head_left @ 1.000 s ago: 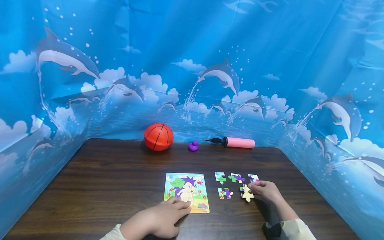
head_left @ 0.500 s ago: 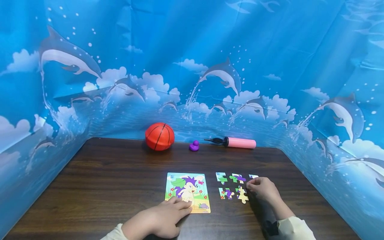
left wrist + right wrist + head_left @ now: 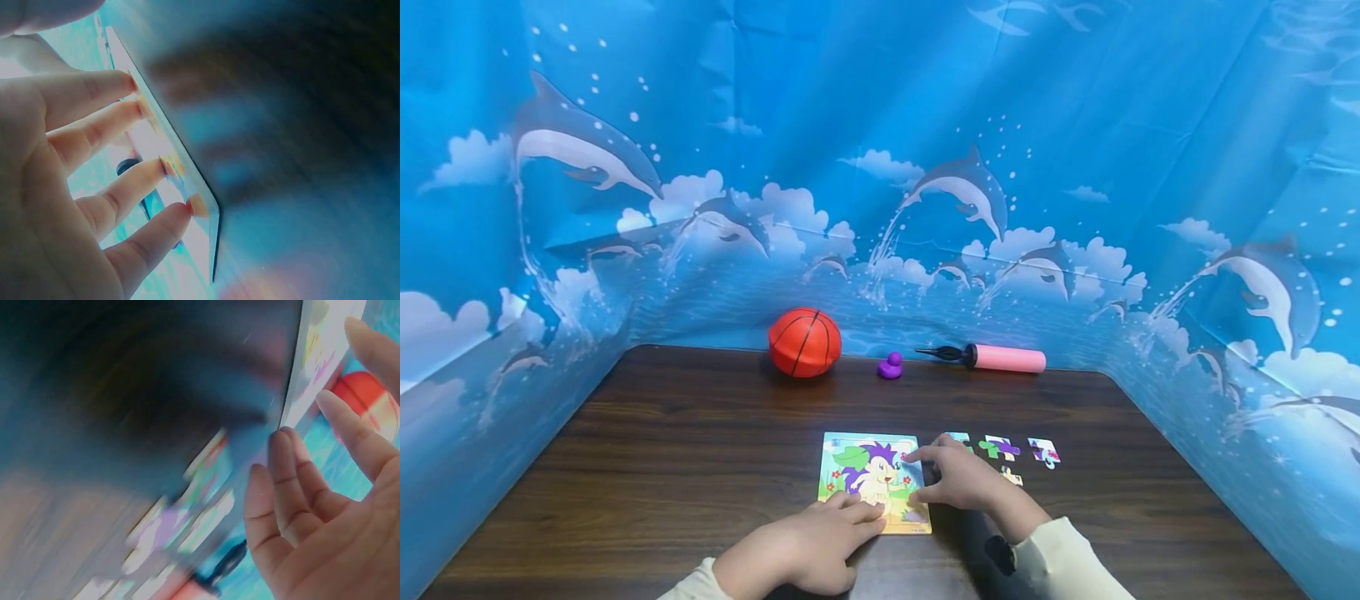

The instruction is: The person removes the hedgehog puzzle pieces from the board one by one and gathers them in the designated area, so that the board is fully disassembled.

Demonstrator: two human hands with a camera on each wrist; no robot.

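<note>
A square puzzle board (image 3: 850, 442) with a hedgehog picture lies flat on the table. My left hand (image 3: 808, 542) rests its straight, spread fingertips on the board's lower edge; the left wrist view shows those fingers (image 3: 134, 190) on the rim. My right hand (image 3: 958, 475) is at the board's right edge, thumb and forefinger apart, with nothing seen between them. Its other fingers (image 3: 287, 487) bend loosely beside the edge. Loose jigsaw pieces lie to the right: a green-and-purple one (image 3: 1000, 447), a corner piece (image 3: 1045, 452), and a cream piece (image 3: 1012, 476) partly hidden by the right hand.
Along the back of the dark wooden table (image 3: 700, 417) stand a red basketball (image 3: 805, 342), a purple rubber duck (image 3: 891, 366) and a pink hand pump (image 3: 1009, 358) with a black nozzle. A blue dolphin-print curtain (image 3: 820, 125) encloses the back and sides.
My right hand first shifted the cream jigsaw piece slightly left, then let go and moved left to the puzzle board's right edge. The left hand has stayed on the board.
</note>
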